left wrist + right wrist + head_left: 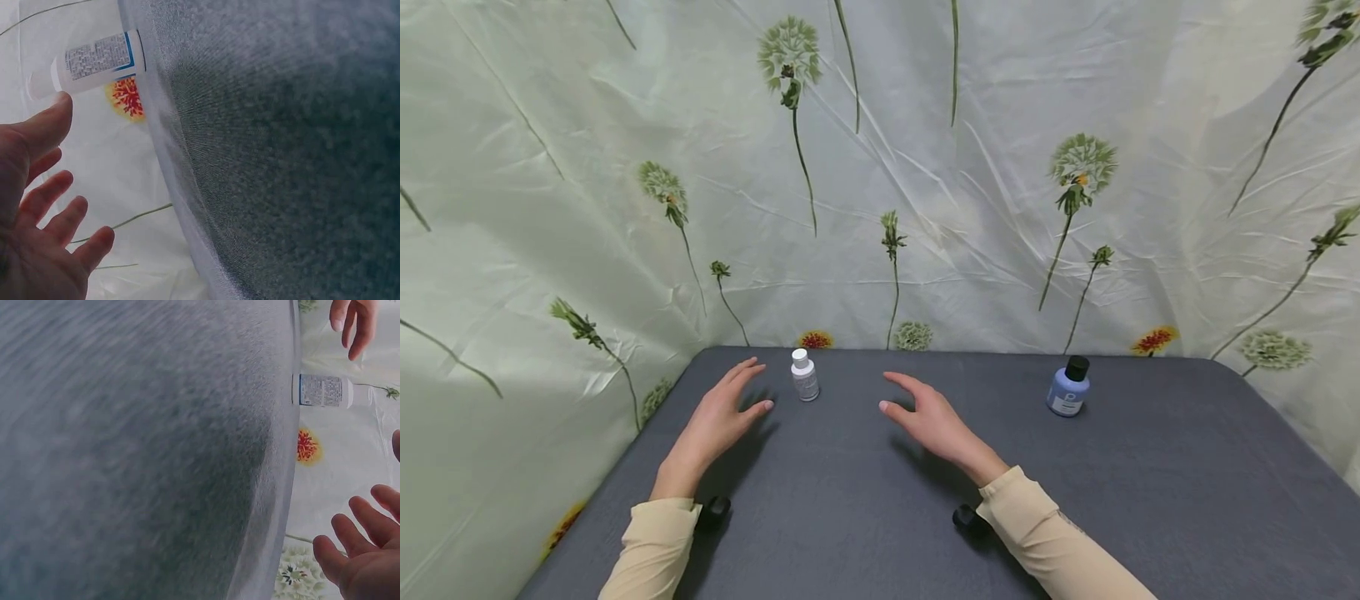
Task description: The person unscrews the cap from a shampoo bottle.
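- Nearest cam, at L sleeve [655, 546]: might scrape surface [842, 525] if lowered.
- W/ L hand [718, 425] spread, gripping nothing: could tip white bottle [806, 379] via stray nudge.
- W/ bottle between hands, nr back edge: could shove it off rear by overreaching.
- W/ R hand [936, 423] also spread, empty: could topple it by closing unevenly.
- Far R: might clip blue bottle [1067, 390] w/ wide swing.

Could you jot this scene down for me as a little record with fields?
White bottle: upright, white-capped, labelled
Left hand: left of the white bottle, not touching it
Right hand: right of the white bottle, holding nothing
Blue bottle: upright, black-capped, right of both hands
Surface: dark grey table
Backdrop: pale flower-printed sheet
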Tool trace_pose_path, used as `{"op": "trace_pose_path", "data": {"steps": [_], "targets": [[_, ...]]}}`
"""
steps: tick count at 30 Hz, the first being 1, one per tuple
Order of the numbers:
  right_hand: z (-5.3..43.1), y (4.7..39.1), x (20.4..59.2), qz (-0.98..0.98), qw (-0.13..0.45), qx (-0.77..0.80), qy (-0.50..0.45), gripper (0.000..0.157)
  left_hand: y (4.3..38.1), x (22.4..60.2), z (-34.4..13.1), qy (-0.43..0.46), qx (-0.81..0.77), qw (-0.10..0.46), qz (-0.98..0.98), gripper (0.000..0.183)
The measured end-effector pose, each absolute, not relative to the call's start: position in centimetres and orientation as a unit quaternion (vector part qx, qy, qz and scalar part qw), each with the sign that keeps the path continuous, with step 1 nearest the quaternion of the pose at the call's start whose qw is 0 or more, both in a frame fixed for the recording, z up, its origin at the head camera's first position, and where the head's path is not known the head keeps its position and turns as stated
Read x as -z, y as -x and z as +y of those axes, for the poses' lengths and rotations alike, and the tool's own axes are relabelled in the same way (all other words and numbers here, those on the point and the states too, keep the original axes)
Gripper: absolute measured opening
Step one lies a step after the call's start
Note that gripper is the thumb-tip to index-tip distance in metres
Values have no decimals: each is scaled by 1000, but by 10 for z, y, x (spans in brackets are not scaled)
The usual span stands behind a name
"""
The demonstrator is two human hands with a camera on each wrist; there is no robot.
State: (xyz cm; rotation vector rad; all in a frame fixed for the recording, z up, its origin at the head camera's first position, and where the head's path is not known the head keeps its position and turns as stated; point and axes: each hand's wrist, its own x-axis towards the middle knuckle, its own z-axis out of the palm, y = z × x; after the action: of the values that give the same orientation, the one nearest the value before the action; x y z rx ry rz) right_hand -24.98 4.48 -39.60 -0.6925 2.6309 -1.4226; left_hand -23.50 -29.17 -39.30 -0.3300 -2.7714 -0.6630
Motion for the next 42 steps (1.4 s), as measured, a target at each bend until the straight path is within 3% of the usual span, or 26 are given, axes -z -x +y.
{"op": "trace_pose_path", "data": {"steps": [27,42], "targets": [[3,274,402,830,60,515,206,49,259,405,-297,88,277,118,-949,63],[-17,287,407,822,55,532,193,48,270,405,-297,71,286,76,-952,61]]}}
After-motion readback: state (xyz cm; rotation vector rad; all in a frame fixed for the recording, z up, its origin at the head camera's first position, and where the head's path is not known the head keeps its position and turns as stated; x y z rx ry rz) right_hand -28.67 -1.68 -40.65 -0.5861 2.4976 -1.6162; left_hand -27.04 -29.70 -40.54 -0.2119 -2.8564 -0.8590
